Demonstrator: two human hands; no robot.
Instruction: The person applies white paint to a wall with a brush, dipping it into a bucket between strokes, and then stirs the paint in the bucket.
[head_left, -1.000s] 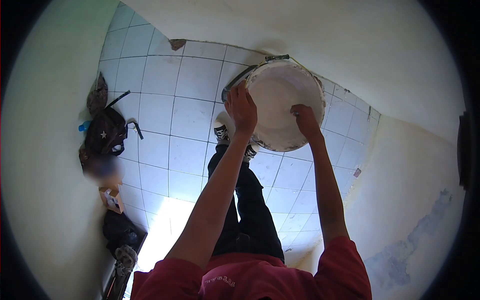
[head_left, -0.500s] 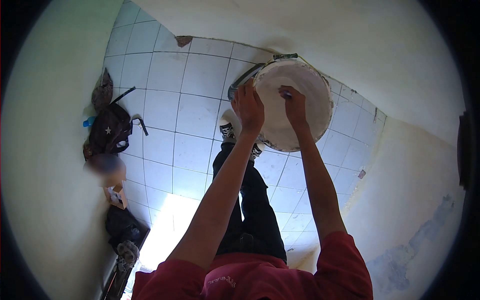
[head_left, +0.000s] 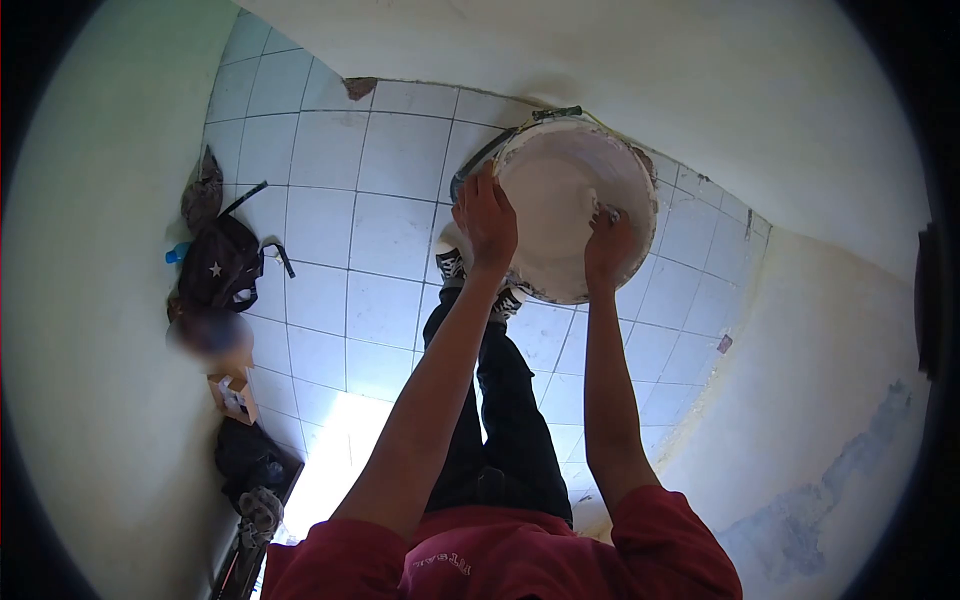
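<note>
Reaching out from a red shirt (head_left: 500, 560), both arms stretch over dark trousers (head_left: 505, 420) toward a big white bucket (head_left: 560, 180) that sits on the tiled floor (head_left: 330, 290) close to the wall; the left hand (head_left: 485, 222) is curled over the near rim, likely to keep the bucket from sliding; the right hand (head_left: 608, 250) is inside against the white wall of it, fingers bent on something small, too blurred to name; a dark backpack (head_left: 218, 265) leans far off to the side, out of the way.
</note>
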